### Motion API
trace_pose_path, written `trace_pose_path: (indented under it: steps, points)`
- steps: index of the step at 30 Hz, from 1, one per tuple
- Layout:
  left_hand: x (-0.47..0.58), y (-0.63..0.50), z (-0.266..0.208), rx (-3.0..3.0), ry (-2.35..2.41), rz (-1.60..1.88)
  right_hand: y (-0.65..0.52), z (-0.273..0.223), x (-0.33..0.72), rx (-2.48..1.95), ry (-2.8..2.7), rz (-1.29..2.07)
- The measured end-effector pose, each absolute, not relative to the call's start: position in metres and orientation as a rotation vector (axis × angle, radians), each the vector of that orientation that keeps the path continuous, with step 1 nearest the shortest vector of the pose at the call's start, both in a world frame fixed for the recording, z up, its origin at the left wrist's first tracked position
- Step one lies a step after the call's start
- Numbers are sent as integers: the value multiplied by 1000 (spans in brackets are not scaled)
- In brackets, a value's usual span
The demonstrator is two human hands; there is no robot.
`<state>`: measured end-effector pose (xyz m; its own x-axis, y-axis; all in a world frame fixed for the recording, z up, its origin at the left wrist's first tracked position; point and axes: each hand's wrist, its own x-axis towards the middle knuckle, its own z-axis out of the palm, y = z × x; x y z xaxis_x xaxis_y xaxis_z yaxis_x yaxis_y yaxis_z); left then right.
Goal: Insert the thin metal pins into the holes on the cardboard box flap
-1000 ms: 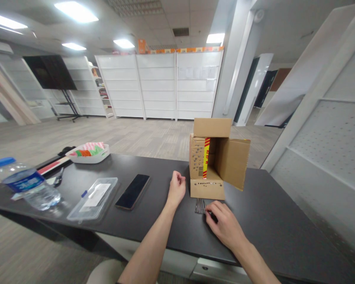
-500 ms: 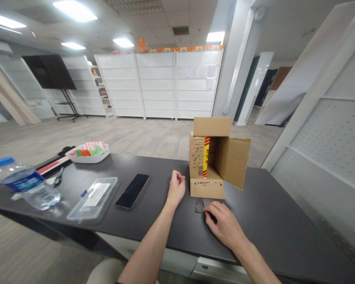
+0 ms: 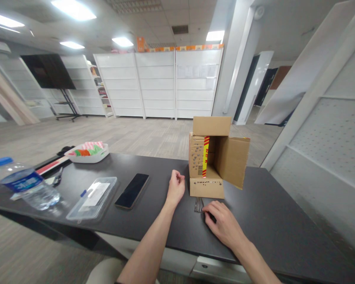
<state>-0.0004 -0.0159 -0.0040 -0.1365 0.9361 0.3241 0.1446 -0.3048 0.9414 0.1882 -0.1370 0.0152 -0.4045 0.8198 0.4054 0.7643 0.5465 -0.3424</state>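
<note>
**Two hands at a bundle of metal rods before an open carton**

Several things share the dark table [image 3: 269, 221]. An open cardboard box [image 3: 215, 157] stands just above centre frame, its flaps spread and a red-and-yellow strip down its inside edge. Left of centre lies a black phone [image 3: 132, 191], then a clear plastic case [image 3: 92, 197]; a water bottle [image 3: 25, 184] lies on its side at the far left edge. A white tray [image 3: 90, 154] of coloured packets sits at the upper left of the table.

The left hand [image 3: 176, 187] rests on the table just left of the box, fingers curled into a loose fist, holding nothing that shows. The right hand [image 3: 223, 225], lower and right of centre, lies palm down with fingers bent and close together; its fingertips touch the near end of the small bundle of thin metal rods [image 3: 198, 204]. Those rods lie on the table directly below the box front, between the two hands, just left of the right fingertips.
</note>
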Motion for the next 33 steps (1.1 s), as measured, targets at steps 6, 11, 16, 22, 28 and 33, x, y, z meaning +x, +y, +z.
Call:
trace_pose_path:
  steps: [6,11,16,22,28,33]
  points:
    - [-1,-15,-6,1466,1259,1516,-136,15,188,-1271,-2256,155]
    - [0,-16,-4,1453,1246,1516,-136,14,189,-1278,-2256,161]
    - [-1,-17,-2,1449,1260,1506,-137,14,188,-1285,-2259,161]
    - [-1,-17,-3,1457,1258,1507,-137,16,188,-1288,-2259,158]
    - [0,-17,-3,1450,1238,1507,-137,17,187,-1298,-2263,159]
    - [0,-15,-5,1460,1240,1518,-136,14,188,-1296,-2269,167]
